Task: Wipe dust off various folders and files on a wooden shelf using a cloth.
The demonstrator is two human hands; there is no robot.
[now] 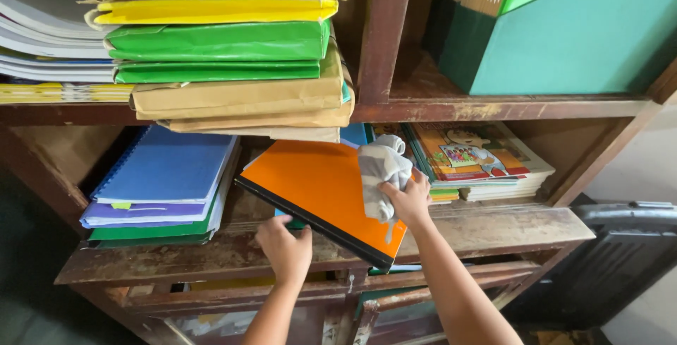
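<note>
Worn wooden shelf unit (pixel 451 226), dark brown, scuffed front edges, fills the view from above.

Upper shelf, left bay: stack of paper envelopes and folders (pixel 226 49), brown, yellow and green, overhanging the shelf edge. White papers (pixel 42 34) lie to the left of that stack. Upper right bay: green box files (pixel 564 34) standing side by side.

Lower shelf, left: pile of notebooks (pixel 159 186), blue spiral-bound one on top, purple and green beneath. Lower shelf, right: stack of colourful picture books (pixel 479 158), lying flat.

Centre of lower shelf: orange book (pixel 317 190) with black spine edge, tilted, its near corner sticking out past the shelf front.

Left hand (pixel 285 250): at the book's lower left edge, fingers reaching under it. Grip appears to support the book from below; fingertips are hidden, so full closure cannot be confirmed.

Right hand (pixel 407 200): clenched around a crumpled grey-white cloth (pixel 381 172), pressing it onto the orange cover near the book's right side. Cloth touches the cover; a loose tail hangs down over it.

Dark plastic bin (pixel 620 246) sits on the floor at right, beside the unit.
</note>
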